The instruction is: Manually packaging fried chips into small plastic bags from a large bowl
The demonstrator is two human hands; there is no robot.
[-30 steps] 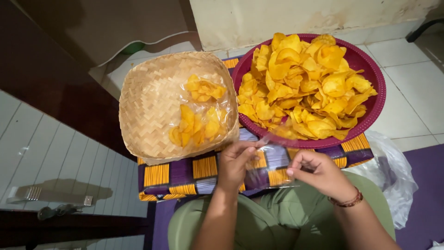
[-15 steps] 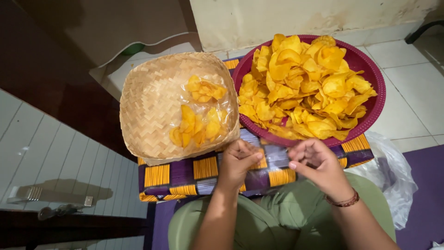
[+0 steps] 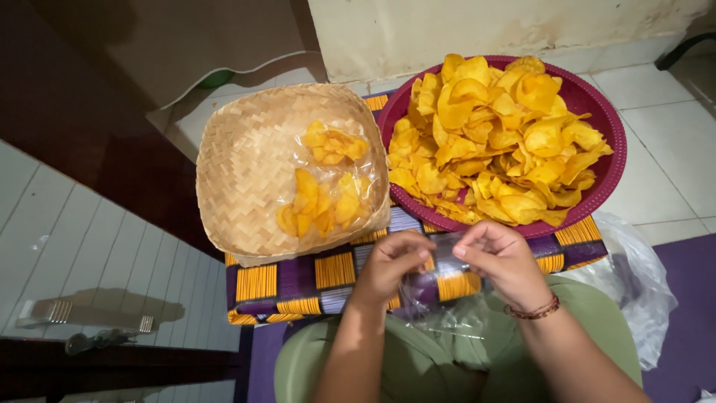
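My left hand (image 3: 389, 266) and my right hand (image 3: 501, 261) both pinch the top of a small clear plastic bag (image 3: 440, 298) that hangs between them over my lap. Just beyond the hands is a round maroon tray (image 3: 600, 119) heaped with yellow-orange chips (image 3: 492, 134). To its left, a woven bamboo basket (image 3: 239, 172) holds filled clear bags of chips (image 3: 324, 183). A beaded bracelet circles my right wrist.
Tray and basket rest on a purple-and-orange striped cloth (image 3: 298, 280). A crumpled clear plastic bag (image 3: 634, 276) lies on the tiled floor at the right, by a purple mat (image 3: 682, 298). Dark wooden furniture (image 3: 82, 127) stands at the left, a pale wall behind.
The hands drew closer together and dropped slightly toward my lap. The clear bag, stretched flat between them before, now hangs bunched below the fingers.
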